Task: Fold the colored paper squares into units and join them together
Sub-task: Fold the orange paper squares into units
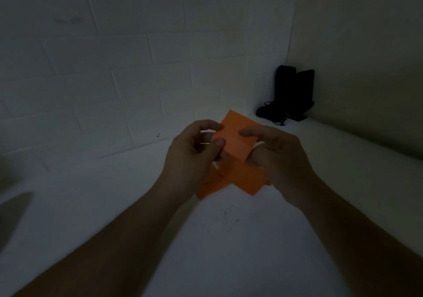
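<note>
Left hand (194,155) pinches the orange paper (233,141) between thumb and curled forefinger, likely pinning a crease. Right hand (274,157) curls onto the opposite edge, steadying it. More orange sheets (240,180) lie beneath the fingers, within reach.

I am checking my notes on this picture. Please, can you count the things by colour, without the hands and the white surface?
Orange: 1, the folded orange paper that the left hand and right hand hold; how many sheets, I cannot tell.
Black: 1 cluster of black objects in the corner.
Total: 2
</note>
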Demonstrator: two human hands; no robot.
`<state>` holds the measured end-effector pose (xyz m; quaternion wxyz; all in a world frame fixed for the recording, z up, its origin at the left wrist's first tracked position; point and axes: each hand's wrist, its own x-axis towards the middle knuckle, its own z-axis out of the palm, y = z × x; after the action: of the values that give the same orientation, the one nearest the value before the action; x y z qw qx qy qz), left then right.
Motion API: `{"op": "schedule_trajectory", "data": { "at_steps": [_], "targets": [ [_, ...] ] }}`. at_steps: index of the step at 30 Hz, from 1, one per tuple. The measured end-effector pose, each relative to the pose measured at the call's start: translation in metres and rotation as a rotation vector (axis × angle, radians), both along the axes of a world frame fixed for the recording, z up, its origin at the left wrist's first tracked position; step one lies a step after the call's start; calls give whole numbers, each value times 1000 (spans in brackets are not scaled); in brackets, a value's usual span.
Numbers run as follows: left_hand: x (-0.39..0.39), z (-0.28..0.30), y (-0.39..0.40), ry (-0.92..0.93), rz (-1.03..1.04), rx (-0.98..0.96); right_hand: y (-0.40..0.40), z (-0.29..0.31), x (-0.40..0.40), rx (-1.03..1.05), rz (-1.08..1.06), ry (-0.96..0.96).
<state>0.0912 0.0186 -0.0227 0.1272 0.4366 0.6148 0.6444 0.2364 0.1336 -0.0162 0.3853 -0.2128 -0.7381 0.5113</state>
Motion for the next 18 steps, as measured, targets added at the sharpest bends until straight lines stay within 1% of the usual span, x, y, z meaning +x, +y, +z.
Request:
{"op": "schedule_trajectory", "data": {
  "at_steps": [2, 4, 7, 11, 13, 15, 18],
  "targets": [
    [-1, -1, 0, 26, 10, -5, -1, 4, -1, -38, -29, 57],
    [-1, -1, 0, 59, 15, -36, 4, 7, -1, 27, -116, 85],
    [2, 1, -4, 118, -5, -94, 15, 6, 2, 157, -225, 5],
    [5, 1, -8, 216, -39, -197, 12, -2, 4, 289, -162, -152],
    [6, 1, -9, 221, -80, -215, 8, -4, 4, 333, -88, -233],
    [6, 2, -8, 169, -121, -194, 6, -6, 4, 295, -23, -247],
    [5, 4, -7, 8, -113, -146, 1, -4, 2, 113, 51, -142]
  ]
}}
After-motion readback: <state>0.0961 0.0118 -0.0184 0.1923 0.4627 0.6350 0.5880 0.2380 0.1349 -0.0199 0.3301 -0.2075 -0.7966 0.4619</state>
